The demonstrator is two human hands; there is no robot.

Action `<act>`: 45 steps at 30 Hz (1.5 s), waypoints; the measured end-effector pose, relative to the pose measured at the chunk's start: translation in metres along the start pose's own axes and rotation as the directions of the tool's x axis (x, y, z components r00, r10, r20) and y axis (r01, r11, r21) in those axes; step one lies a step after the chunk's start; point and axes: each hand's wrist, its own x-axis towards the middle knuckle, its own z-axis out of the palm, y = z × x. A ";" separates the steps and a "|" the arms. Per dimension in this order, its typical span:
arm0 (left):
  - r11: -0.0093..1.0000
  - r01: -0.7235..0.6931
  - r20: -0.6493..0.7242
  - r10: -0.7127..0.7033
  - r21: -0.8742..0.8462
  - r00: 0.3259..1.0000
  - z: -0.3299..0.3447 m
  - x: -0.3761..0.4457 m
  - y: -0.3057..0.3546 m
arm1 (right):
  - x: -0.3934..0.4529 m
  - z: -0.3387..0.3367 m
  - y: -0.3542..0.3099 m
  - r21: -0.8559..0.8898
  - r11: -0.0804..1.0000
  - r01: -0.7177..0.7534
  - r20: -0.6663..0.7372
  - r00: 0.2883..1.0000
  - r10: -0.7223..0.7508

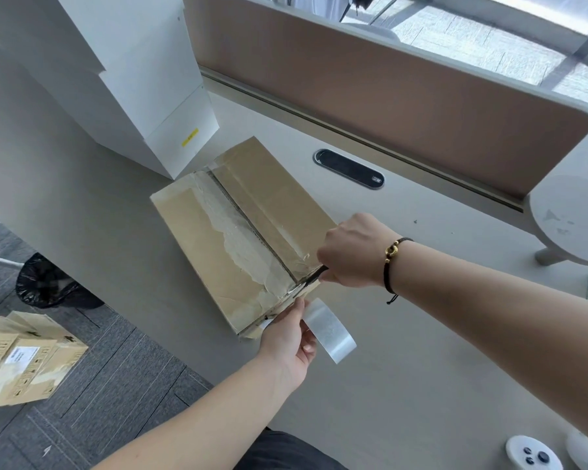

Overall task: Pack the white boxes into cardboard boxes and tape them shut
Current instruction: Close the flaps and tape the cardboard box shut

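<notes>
A flat cardboard box lies on the desk with its flaps closed and clear tape running along the centre seam. At its near end my left hand holds a roll of clear tape, the strip stretched up to the box edge. My right hand grips a dark-handled cutting tool whose blade meets the tape at the near end of the seam. A stack of white boxes stands behind the cardboard box at the back left.
A brown partition and a cable slot run along the desk's far side. A round white stand is at the right, white controllers at the near right. On the floor at left: taped cardboard boxes and a black-lined bin.
</notes>
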 end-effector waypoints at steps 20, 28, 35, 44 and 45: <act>0.991 0.055 -0.027 -0.052 0.122 0.998 -0.003 0.005 -0.012 | -0.035 0.023 0.049 0.005 0.979 -0.206 0.060 0.977 0.205; 0.871 -0.212 0.129 0.172 0.443 0.977 0.008 0.001 -0.006 | -0.083 0.158 -0.030 0.769 -0.012 -0.639 0.576 0.685 0.447; 0.580 -0.478 0.388 0.282 0.659 0.877 0.037 -0.006 -0.011 | -0.088 0.216 -0.123 0.675 -0.245 -0.696 0.720 0.547 0.427; 0.383 -0.660 0.601 0.278 0.647 0.750 0.106 -0.013 -0.016 | -0.117 0.157 -0.067 0.766 -0.642 -0.032 0.584 0.452 0.674; 0.381 -0.672 0.623 0.264 0.634 0.737 0.117 -0.014 -0.016 | -0.124 0.150 -0.057 0.724 -0.679 0.121 0.552 0.489 0.676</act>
